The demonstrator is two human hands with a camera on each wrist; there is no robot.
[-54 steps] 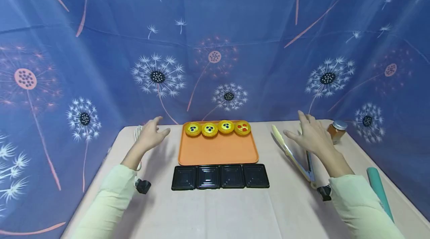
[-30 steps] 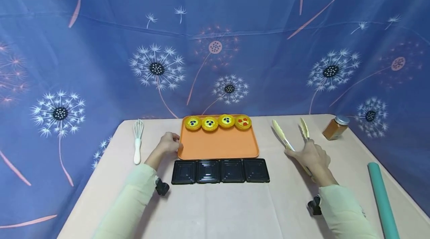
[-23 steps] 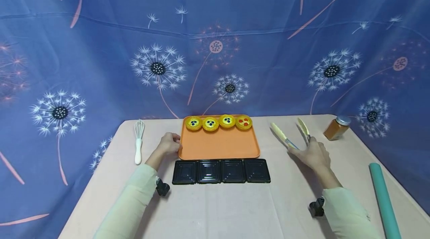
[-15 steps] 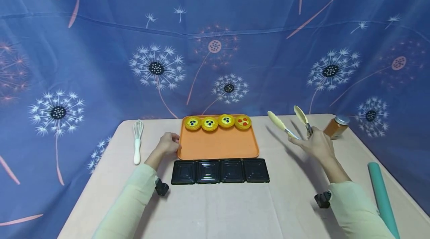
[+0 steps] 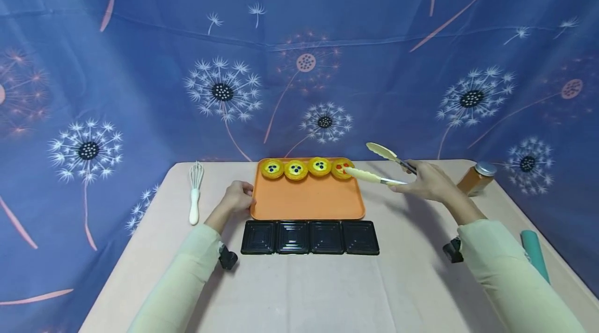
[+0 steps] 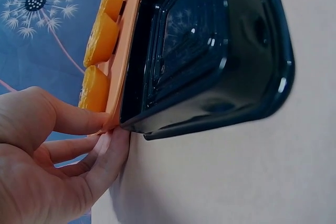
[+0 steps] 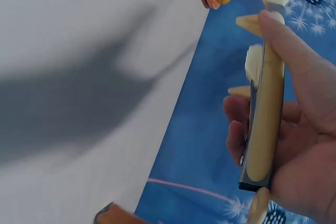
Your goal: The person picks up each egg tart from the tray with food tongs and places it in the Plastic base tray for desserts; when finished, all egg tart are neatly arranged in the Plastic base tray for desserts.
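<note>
My left hand point(image 5: 237, 196) pinches the left edge of the orange tray point(image 5: 306, 203), thumb on the rim and fingers below it in the left wrist view. Along the tray's far side sit several egg tarts, three with blue dots such as one tart point(image 5: 296, 169), and a tart with red pieces point(image 5: 340, 168) at the right end. In my right hand point(image 5: 428, 182) are cream-tipped tongs point(image 7: 269, 103), gripped around their arms and raised above the table. The tongs' tips are spread apart, and the nearer one overlaps the red-topped tart in the head view; contact cannot be told.
A black four-sided compartment tray point(image 5: 310, 238) lies just in front of the orange tray. A whisk point(image 5: 195, 192) lies at the left. To the right stand a brown jar with a silver lid point(image 5: 476, 178) and a teal roll point(image 5: 535, 254). A blue cloth point(image 5: 154, 88) hangs behind.
My left hand has come to the tray's left edge and taken hold of it. The right hand has picked up the tongs and swung them left toward the tarts.
</note>
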